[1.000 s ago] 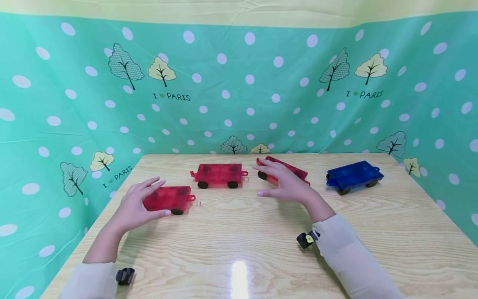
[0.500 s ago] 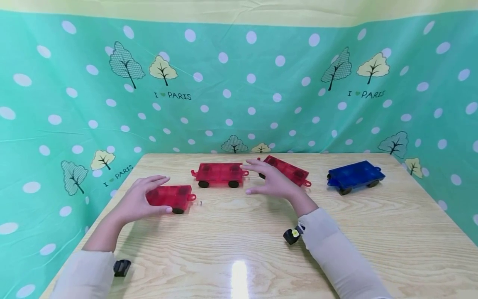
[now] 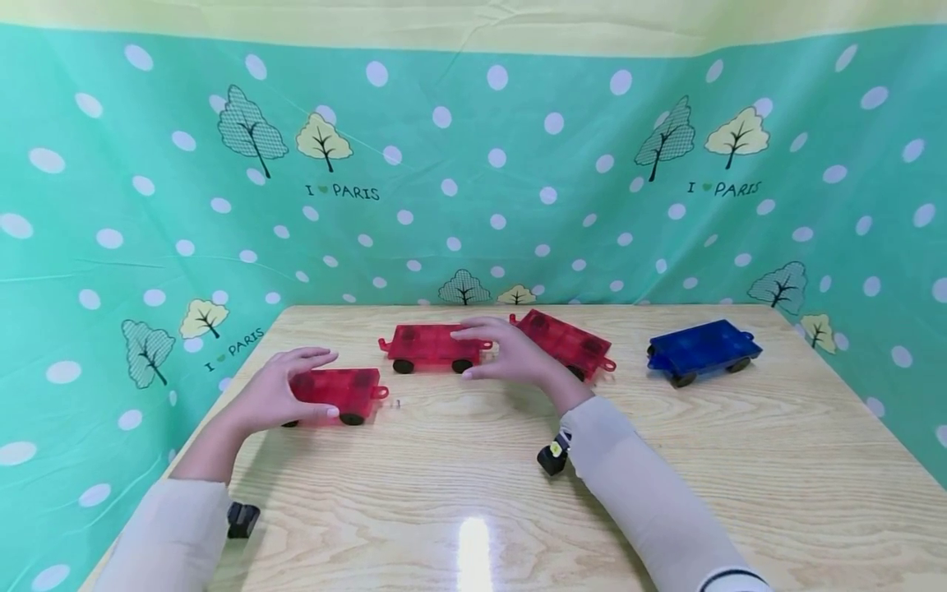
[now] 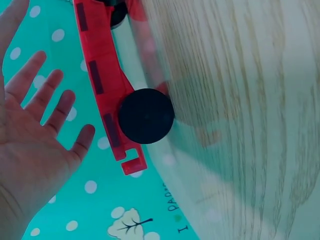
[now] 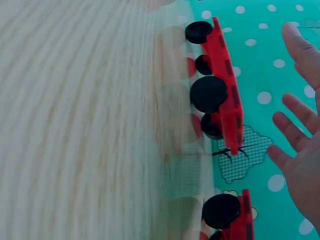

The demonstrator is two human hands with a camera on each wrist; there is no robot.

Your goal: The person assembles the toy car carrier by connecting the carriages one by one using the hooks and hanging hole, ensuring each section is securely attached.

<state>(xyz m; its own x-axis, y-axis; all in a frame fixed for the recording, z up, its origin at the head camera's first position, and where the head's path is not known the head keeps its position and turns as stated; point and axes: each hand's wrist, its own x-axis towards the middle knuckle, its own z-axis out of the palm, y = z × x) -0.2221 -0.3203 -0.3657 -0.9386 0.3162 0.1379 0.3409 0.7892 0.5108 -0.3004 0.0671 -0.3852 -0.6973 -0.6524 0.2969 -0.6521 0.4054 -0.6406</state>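
Observation:
My left hand (image 3: 266, 395) hovers around the left end of a transparent red toy train car (image 3: 340, 390) with black wheels. In the left wrist view, relaxed fingers stand apart from the red car (image 4: 97, 70), its hook end near them. Behind it sits a second red train car (image 3: 425, 344). My right hand (image 3: 510, 353) is held by that car's right end, thumb and fingers spread, overlapping it in the head view. The right wrist view has the fingers away from the red cars (image 5: 227, 85). To the right, a third red train car (image 3: 570, 341) lies at an angle, partly behind my right hand.
A blue train car (image 3: 703, 349) stands farther right on the wooden table (image 3: 414, 477). A green dotted cloth (image 3: 473, 197) hangs behind the table and along its sides. Black wrist cameras (image 3: 552, 457) are strapped below both hands.
My right hand has moved left, from over the angled third red car to the right end of the second one. My left hand has barely shifted. The cars keep their places.

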